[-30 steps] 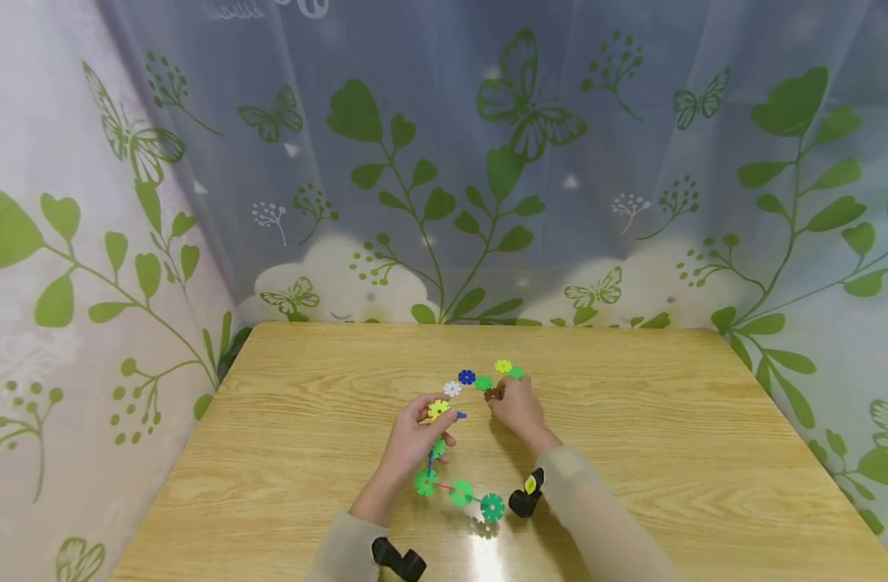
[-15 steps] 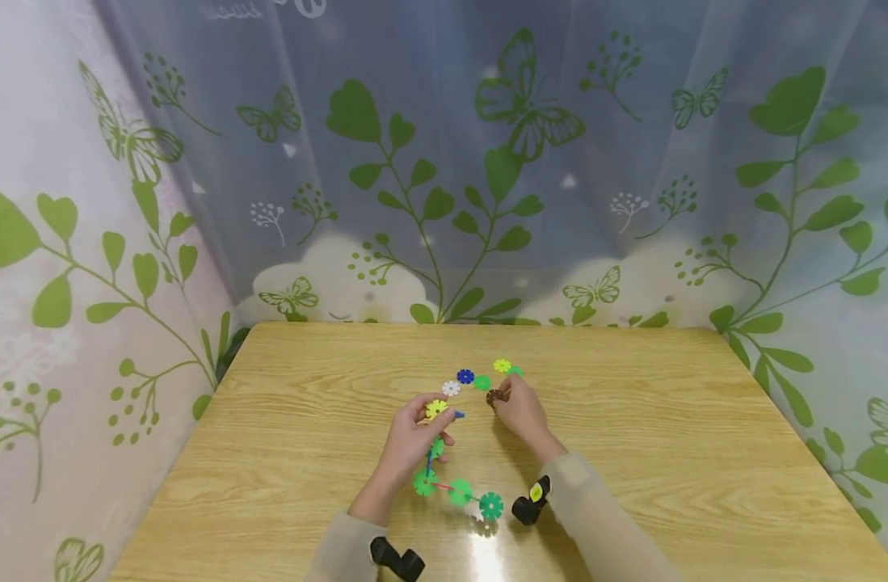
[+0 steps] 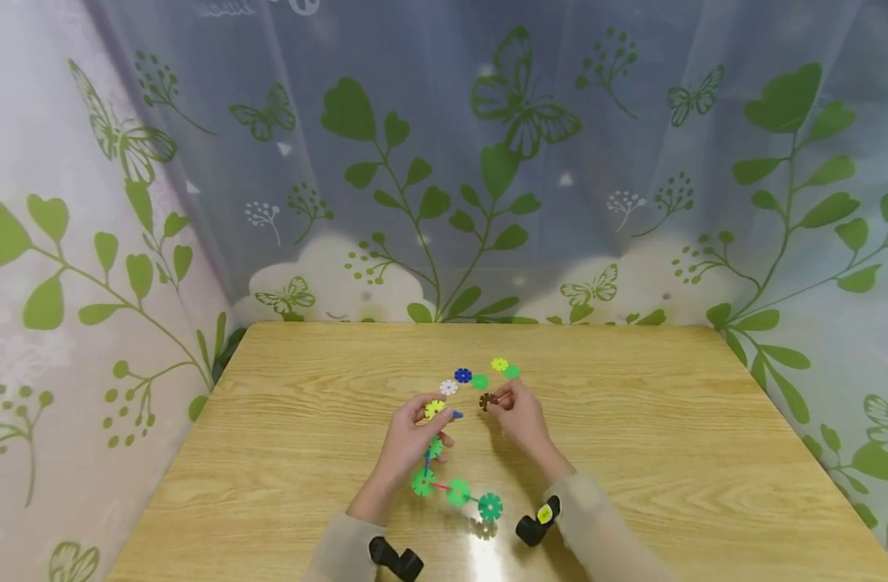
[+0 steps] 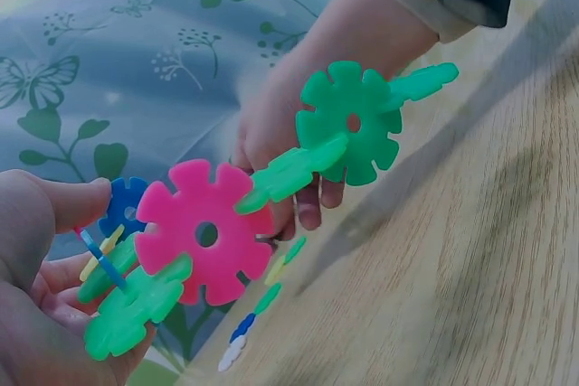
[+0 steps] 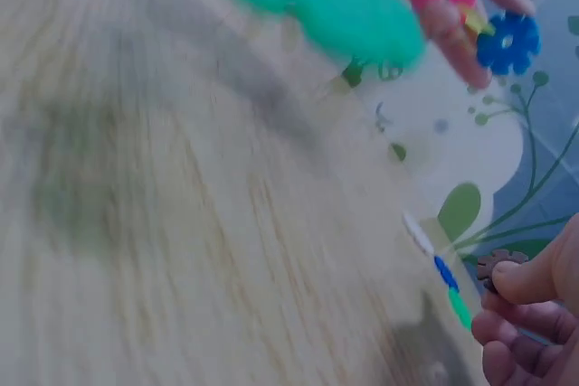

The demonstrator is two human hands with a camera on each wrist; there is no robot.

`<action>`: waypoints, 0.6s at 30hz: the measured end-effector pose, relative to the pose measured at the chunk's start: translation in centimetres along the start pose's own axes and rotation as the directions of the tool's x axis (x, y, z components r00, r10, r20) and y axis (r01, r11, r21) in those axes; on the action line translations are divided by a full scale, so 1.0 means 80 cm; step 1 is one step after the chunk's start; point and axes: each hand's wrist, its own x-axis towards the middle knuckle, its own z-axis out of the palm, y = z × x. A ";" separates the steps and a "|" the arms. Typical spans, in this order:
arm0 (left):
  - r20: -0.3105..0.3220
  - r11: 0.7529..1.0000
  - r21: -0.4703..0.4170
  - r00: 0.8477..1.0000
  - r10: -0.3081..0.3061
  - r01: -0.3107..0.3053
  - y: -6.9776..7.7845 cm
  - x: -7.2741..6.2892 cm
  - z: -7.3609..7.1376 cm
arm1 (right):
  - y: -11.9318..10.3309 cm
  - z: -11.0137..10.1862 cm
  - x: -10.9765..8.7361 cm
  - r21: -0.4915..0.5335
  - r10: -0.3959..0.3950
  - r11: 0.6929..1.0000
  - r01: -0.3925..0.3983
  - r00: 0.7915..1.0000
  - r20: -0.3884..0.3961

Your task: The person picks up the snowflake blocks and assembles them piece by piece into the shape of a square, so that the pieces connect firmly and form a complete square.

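- Chain of notched discs (image 3: 418,487) hangs in the person's left hand (image 3: 406,440), raised above the wooden counter (image 3: 647,412)
- Left hand grips the chain at its upper end, thumb and fingers around the discs there, beside a yellow disc (image 3: 435,409) and a blue disc (image 4: 116,201) that sticks out just past the thumb tip
- Left wrist view shows a pink disc (image 4: 172,214) further along, with green discs slotted into it on either side at an angle
- Free end of the chain reaches toward the person and to the right, finishing in green discs, well apart from the right hand (image 3: 522,416)
- Right hand pinches a brown disc (image 3: 485,402) between thumb and fingers, near the blue disc but apart from it
- Loose discs lie on the counter beyond the hands: a white disc (image 3: 448,388), a dark blue disc (image 3: 463,376) and a green disc (image 3: 480,381) close together in a row, then a yellow-green pair (image 3: 499,364) near the right hand; whether the pair overlaps I cannot tell
- Behind the counter hangs a curtain (image 3: 444,194) printed with green leaves and butterflies
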 end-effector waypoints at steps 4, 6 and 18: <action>-0.002 1.000 -0.004 1.000 -0.002 0.002 -0.001 0.001 0.000 | -0.008 0.002 -0.009 0.152 0.000 0.988 -0.003 1.000 0.020; -0.012 1.000 -0.004 1.000 -0.007 0.007 -0.001 0.002 0.000 | -0.015 0.001 -0.015 0.216 0.010 0.976 -0.018 0.999 0.037; -0.051 0.999 -0.036 0.998 -0.023 0.021 0.000 0.002 0.001 | -0.080 -0.016 -0.055 0.441 0.048 0.890 -0.119 0.984 0.169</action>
